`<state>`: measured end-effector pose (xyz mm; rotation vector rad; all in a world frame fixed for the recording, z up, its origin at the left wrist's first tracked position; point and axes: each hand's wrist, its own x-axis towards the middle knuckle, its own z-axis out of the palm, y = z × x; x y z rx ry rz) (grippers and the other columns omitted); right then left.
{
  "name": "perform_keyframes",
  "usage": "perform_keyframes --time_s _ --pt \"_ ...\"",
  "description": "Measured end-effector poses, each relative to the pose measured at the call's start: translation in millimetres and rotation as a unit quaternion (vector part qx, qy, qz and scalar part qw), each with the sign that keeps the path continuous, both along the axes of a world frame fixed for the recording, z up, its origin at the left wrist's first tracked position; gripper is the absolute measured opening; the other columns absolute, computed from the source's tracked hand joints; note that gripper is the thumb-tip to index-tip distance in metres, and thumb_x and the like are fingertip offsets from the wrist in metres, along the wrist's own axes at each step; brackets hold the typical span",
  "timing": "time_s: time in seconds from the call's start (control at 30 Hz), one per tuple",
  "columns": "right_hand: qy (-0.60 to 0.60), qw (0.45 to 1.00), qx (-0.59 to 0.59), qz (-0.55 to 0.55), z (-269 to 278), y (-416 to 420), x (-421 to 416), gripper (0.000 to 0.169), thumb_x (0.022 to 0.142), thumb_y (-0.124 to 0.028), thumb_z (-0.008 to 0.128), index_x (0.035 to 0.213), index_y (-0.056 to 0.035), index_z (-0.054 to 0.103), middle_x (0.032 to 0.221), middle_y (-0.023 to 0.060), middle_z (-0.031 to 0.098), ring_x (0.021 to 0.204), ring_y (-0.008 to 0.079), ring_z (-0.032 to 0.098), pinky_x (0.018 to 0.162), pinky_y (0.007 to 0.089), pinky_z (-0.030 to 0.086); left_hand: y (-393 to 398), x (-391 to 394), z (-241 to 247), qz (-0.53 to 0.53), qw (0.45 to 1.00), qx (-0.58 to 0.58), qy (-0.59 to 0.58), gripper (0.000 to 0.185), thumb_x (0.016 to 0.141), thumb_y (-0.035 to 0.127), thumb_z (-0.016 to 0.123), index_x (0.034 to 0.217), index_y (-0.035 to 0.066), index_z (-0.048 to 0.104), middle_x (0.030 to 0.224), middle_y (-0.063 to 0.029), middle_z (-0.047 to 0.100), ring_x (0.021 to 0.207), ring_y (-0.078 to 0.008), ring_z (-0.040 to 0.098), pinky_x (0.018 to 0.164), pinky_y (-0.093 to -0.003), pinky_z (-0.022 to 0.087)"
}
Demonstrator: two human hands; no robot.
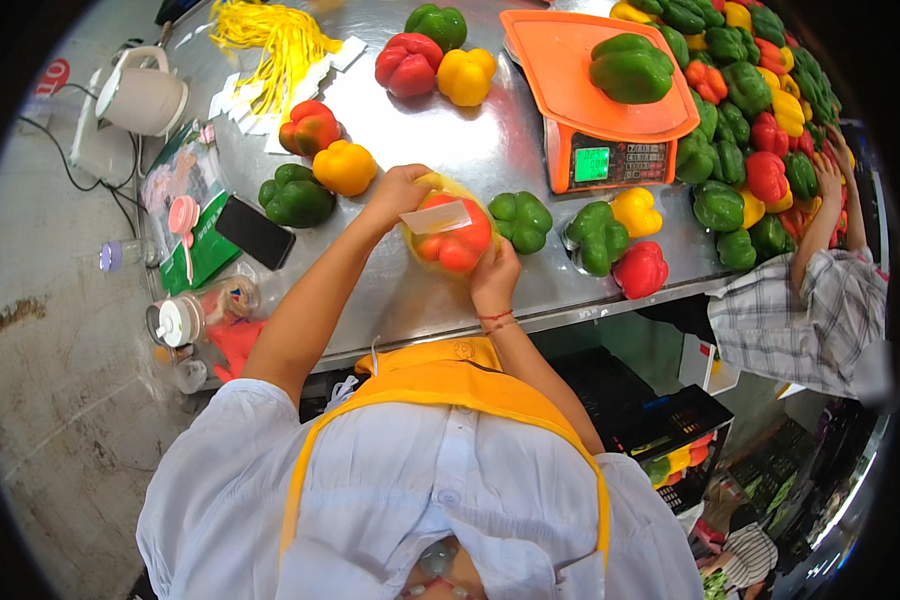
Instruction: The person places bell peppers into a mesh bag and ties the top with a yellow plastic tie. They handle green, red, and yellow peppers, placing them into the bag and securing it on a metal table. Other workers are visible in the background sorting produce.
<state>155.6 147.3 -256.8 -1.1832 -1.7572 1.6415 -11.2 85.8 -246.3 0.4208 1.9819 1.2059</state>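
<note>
A yellow mesh bag (436, 184) with a white tag (439, 217) holds red-orange bell peppers (450, 249) above the steel table (412, 307). My left hand (399, 196) grips the bag's upper left, while my right hand (496, 274) holds its lower right side. Just right of the bag lies a green bell pepper (521, 221). To the left sit a red-orange pepper (310, 128), a yellow pepper (345, 168) and a green pepper (297, 196). What else the bag contains is hidden.
An orange scale (611, 161) bears a green pepper (631, 69). Yellow mesh bags (274, 45) with tags lie at the back left, near a phone (255, 231) and a white kettle (142, 94). At right, a co-worker's hands (827, 176) touch a large pepper pile (742, 97).
</note>
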Motion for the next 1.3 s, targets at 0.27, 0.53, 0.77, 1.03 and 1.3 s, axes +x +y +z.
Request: perform_keyframes --time_s 0.27,0.53,0.77,1.03,1.3 --pt "-0.026 0.999 -0.036 0.013 -74 7 -3 0.028 0.084 -0.019 0.041 0.083 0.0058 0.056 0.068 0.0153 0.059 0.059 0.0225 0.056 0.055 0.034 0.043 3 -6 -17 0.004 0.998 0.017 -0.065 0.011 0.074 0.006 0.056 0.083 0.001 0.06 0.073 -0.0016 0.058 0.063 -0.0079 0.052 0.058 -0.0219 0.043" --pt "0.002 0.998 -0.05 -0.025 -68 1 -9 0.033 0.084 -0.022 0.043 0.076 0.007 0.056 0.068 0.0183 0.059 0.056 0.0233 0.056 0.053 0.0346 0.043 -12 -13 -78 -0.027 0.998 0.033 0.052 0.014 0.072 0.012 0.057 0.08 0.0 0.059 0.066 -0.0062 0.059 0.059 -0.0121 0.053 0.056 -0.0258 0.043" --pt "0.008 0.97 -0.234 -0.065 22 14 7 0.024 0.085 -0.02 0.042 0.074 0.0004 0.047 0.054 0.0058 0.049 0.037 0.0116 0.041 0.034 0.0264 0.035 -4 17 -14 0.081 0.971 0.182 -0.135 0.012 0.072 0.005 0.055 0.084 0.0 0.057 0.076 -0.0029 0.058 0.063 -0.0088 0.052 0.057 -0.0234 0.044" --pt "0.049 0.991 -0.078 -0.096 30 66 30 0.021 0.086 -0.014 0.041 0.078 0.0029 0.05 0.057 0.004 0.048 0.038 0.01 0.043 0.034 0.0241 0.036 77 33 9 -0.002 0.956 0.242 -0.166 0.009 0.072 0.006 0.059 0.079 0.001 0.059 0.071 -0.0012 0.057 0.062 -0.0068 0.05 0.056 -0.0216 0.043" --pt "0.058 0.963 -0.214 -0.156 11 73 32 0.014 0.082 -0.008 0.039 0.081 0.0017 0.049 0.056 0.004 0.046 0.039 0.0106 0.041 0.036 0.0232 0.034 90 25 8 -0.058 0.983 0.114 -0.135 0.012 0.074 0.005 0.056 0.083 -0.002 0.059 0.075 -0.0039 0.06 0.064 -0.0088 0.055 0.059 -0.0219 0.046"
